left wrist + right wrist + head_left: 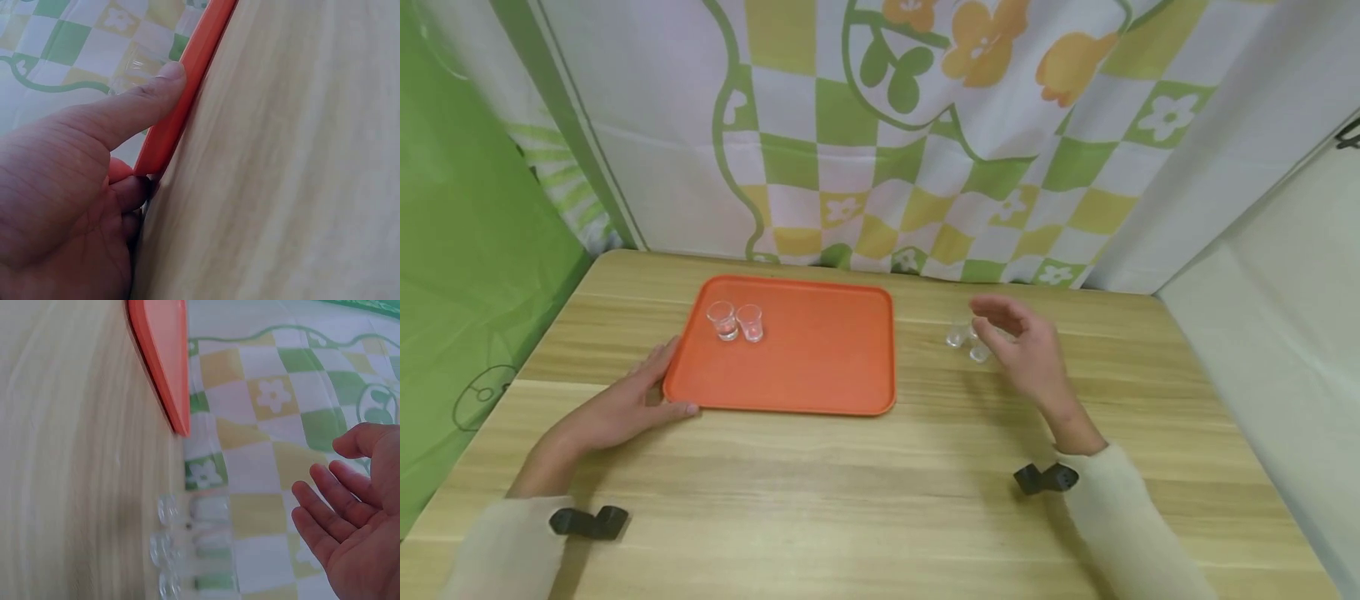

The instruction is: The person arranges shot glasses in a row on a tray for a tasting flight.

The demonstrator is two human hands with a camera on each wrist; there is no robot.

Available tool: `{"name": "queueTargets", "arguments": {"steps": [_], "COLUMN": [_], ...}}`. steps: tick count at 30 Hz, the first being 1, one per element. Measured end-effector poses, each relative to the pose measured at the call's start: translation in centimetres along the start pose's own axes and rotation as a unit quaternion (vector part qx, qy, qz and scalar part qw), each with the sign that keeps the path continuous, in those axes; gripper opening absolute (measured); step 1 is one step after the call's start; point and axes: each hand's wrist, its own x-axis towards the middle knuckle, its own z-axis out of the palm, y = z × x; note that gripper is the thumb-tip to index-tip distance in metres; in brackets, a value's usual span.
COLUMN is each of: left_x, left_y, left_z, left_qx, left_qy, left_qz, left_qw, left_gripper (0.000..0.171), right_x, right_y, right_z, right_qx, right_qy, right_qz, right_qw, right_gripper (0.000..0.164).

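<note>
Key relation for us: the transparent glasses (956, 335) stand on the right half of the table (850, 492), nearer its far edge than its near edge, off the right side of the orange tray (812, 350), with a strip of table between. We count three upright in the right wrist view; the head view has them partly behind the fingers. The right hand (1026, 342) is clearly the nearer one: it hangs above and just right of the glasses, fingers apart and gently bent, nothing pinched; the right wrist view shows a gap to the glass. From that hand, the glasses lie down and to the left, tray beyond them on the same side. Tray's long axis runs left-right, roughly along the table's far edge, so its short right edge faces the glasses. The left hand (625, 408) is well apart from them, at the tray's near-left corner: thumb on the near rim, fingers along the left side, corner held between. We'd treat that as a brace. Two small glasses (724, 322) stand upright at the tray's left end, far from the side facing the right hand.
</note>
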Motion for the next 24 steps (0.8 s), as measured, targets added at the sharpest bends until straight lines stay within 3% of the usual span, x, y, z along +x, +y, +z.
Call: {"name": "queueTargets", "arguments": {"steps": [12, 18, 24], "left_x": [0.0, 0.0, 0.0], "left_y": [-0.1, -0.2, -0.3], "left_z": [0.0, 0.1, 0.1], "left_qx": [0.001, -0.005, -0.007], "left_qy": [0.01, 0.011, 0.012], "left_qz": [0.005, 0.006, 0.006], "left_qw": [0.9999, 0.9999, 0.9999], "left_gripper": [0.108, 0.108, 0.108], "right_x": [-0.9, -1.1, -1.1], "right_y": [2.6, 3.8, 4.9], "right_z": [-3.3, -4.0, -4.4], "right_qx": [-0.055, -0.069, -0.04], "right_qy": [0.042, 0.014, -0.013], "right_qz": [0.045, 0.072, 0.08], "right_qw": [0.997, 0.995, 0.996], "right_gripper": [0.031, 0.036, 0.039]}}
